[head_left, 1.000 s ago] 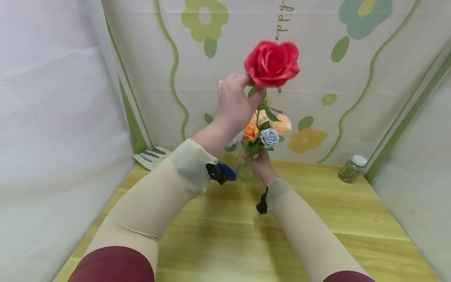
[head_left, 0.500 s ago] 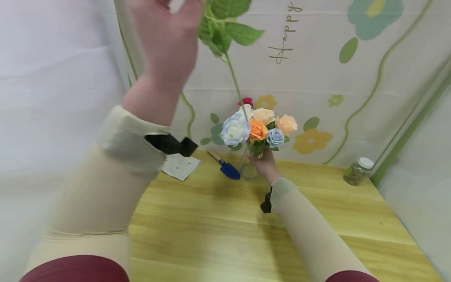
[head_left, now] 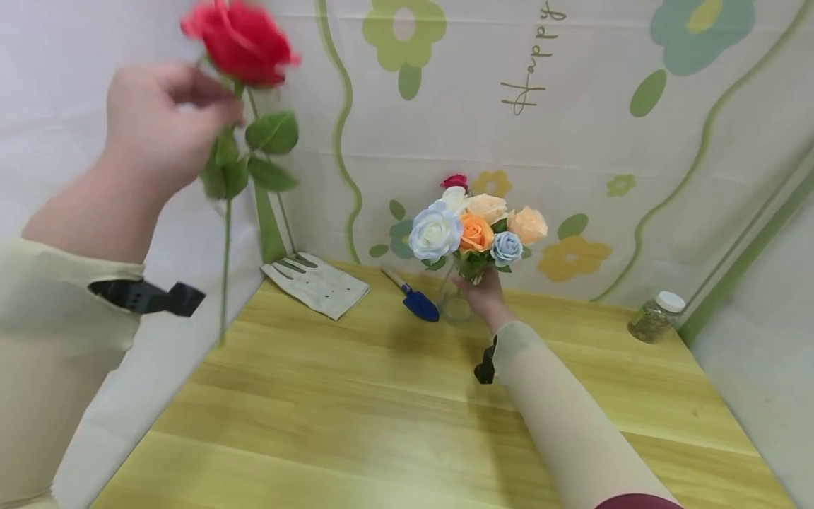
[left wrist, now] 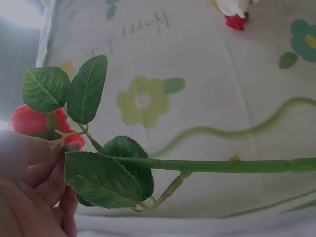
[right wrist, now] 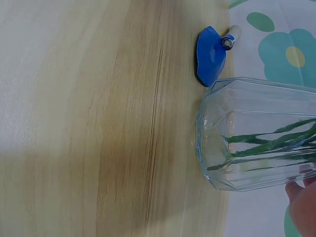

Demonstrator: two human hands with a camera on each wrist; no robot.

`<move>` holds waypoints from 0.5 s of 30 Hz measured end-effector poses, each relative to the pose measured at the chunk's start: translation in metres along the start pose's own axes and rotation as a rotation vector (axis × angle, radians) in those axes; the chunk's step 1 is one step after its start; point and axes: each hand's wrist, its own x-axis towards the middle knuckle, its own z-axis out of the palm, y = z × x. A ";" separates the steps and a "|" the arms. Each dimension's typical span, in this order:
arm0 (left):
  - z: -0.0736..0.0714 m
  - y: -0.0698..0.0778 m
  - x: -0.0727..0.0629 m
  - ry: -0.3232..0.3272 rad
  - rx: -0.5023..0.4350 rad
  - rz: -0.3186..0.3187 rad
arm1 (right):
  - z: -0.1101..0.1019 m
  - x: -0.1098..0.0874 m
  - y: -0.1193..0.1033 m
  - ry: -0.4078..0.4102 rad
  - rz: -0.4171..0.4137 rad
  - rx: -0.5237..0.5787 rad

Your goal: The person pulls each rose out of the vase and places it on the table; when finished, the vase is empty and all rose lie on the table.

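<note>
Red and long-stemmed, the rose (head_left: pixel 244 44) is raised off the wooden table (head_left: pixel 356 403) in the head view, the left hand (head_left: pixel 162 116) pinching it just below the bloom; the right hand (head_left: pixel 486 293) grips a clear, faceted glass vase (head_left: pixel 453 305) of mixed-colour flowers (head_left: pixel 475 232) at the back. Left wrist view: thumb and fingers hold it near the leaves; the rose is probably light and soft-petalled, its green stem (left wrist: pixel 222 166) stiff enough to pinch. Right wrist view: the smooth vase looks heavier, slippery and breakable, best held round its body
</note>
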 end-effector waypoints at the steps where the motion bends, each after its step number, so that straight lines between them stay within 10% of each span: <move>1: -0.003 -0.014 -0.003 -0.060 0.054 -0.060 | -0.001 0.000 0.000 -0.001 0.003 0.001; 6: -0.006 -0.092 -0.028 -0.279 0.238 -0.213 | -0.002 0.001 0.000 0.000 0.000 0.004; 15: 0.019 -0.210 -0.078 -0.566 0.292 -0.394 | -0.006 -0.003 -0.003 -0.010 -0.018 0.021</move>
